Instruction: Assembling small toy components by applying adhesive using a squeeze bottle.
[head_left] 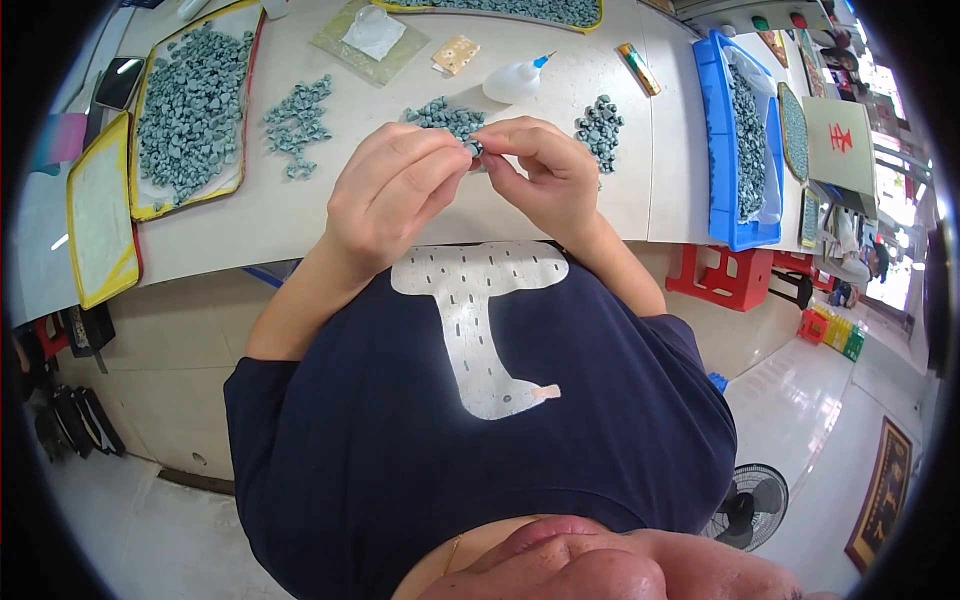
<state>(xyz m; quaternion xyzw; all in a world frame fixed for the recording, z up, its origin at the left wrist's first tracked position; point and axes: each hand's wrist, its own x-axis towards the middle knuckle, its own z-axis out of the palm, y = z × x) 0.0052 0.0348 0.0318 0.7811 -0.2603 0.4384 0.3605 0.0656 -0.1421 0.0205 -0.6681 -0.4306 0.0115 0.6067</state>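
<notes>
Above the near edge of the table, my left hand (385, 195) and my right hand (545, 180) meet fingertip to fingertip. Between them sits a small grey-green piece (474, 149), pinched by both and mostly covered by the fingers. Its exact kind is too small to tell. Just beyond the hands lies a loose pile of similar grey-green pieces (445, 118), partly hidden by my fingers. Another scattered pile (298, 122) is on the left, and a smaller, darker pile (600, 132) is right of my right hand.
A yellow-edged tray (247, 150) full of pieces stands left, beside a yellow-framed board (100, 215). Farther back are a white squeeze bottle (512, 84) with a blue tip, a plastic bag (350, 58) and a slim tube (638, 68). A blue bin (718, 150) stands right, above a red stool (718, 278).
</notes>
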